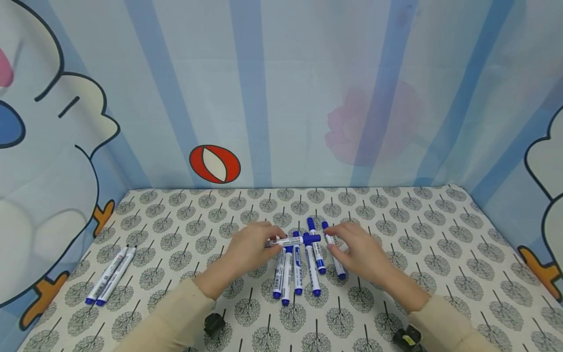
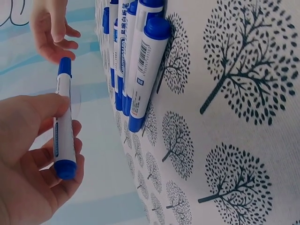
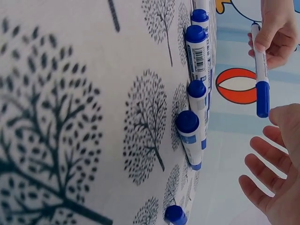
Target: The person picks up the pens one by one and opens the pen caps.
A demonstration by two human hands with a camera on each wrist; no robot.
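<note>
My left hand [image 1: 251,248] pinches a white marker with a blue cap [image 1: 312,238] between thumb and fingers, above the tabletop. It lies nearly level in the head view, its capped end toward the right. In the left wrist view the marker [image 2: 65,126] also shows its blue end plug. My right hand [image 1: 361,252] is beside the capped end, fingers spread and loosely bent, holding nothing; whether its thumb touches the cap [image 3: 263,99] cannot be told. Below both hands, several capped blue-and-white markers [image 1: 311,266] lie roughly side by side on the cloth.
Two white markers [image 1: 115,276] lie together at the left, with blue near ends and small dark far tips. A tree-patterned cloth [image 1: 193,254] covers the table. Behind it hangs a blue striped backdrop [image 1: 299,98] with a printed red-and-white ball.
</note>
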